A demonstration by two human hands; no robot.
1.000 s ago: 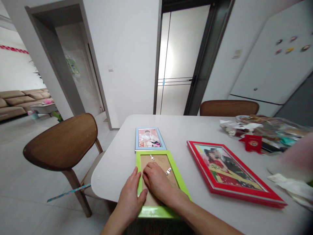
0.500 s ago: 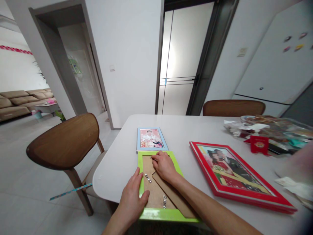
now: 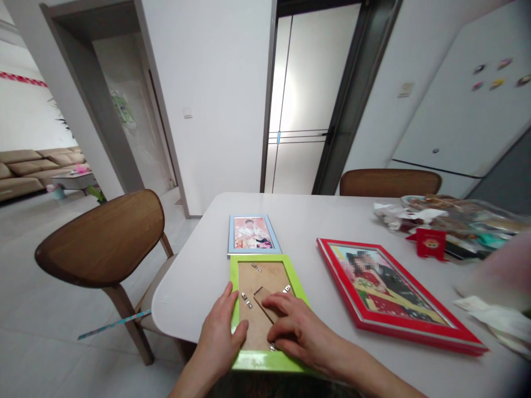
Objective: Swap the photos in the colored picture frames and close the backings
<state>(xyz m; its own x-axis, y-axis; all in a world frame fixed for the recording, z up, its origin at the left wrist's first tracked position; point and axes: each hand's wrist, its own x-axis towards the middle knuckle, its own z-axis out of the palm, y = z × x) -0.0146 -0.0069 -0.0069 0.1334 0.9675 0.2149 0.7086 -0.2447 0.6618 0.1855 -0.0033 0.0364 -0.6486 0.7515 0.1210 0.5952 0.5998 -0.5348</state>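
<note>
A green picture frame (image 3: 259, 360) lies face down at the table's near edge, its brown backing board (image 3: 259, 331) showing. Small metal clips (image 3: 246, 300) sit around the board, several in all. A support leg (image 3: 265, 296) lies on the board, mostly hidden by my right hand. My left hand (image 3: 219, 326) rests open along the frame's left side, thumb over the board. Above the lower right of the board, my right hand (image 3: 298, 329) has its fingers bent and apart, the lowest ones at the bottom clip (image 3: 272, 346). Nothing is visibly held in it.
Beyond the green frame lies a light blue picture frame (image 3: 271, 235), face up. A red picture frame (image 3: 352, 309) lies to the right. Farther right are a red box-like item (image 3: 431, 243), crumpled tissue (image 3: 493, 318) and plastic bags. Wooden chairs (image 3: 103, 237) stand around the white table (image 3: 186, 298).
My right hand has moved from the top clip down toward the bottom clip. The top clip now lies slanted in plain view, and the right clip is uncovered. My left hand has stayed put.
</note>
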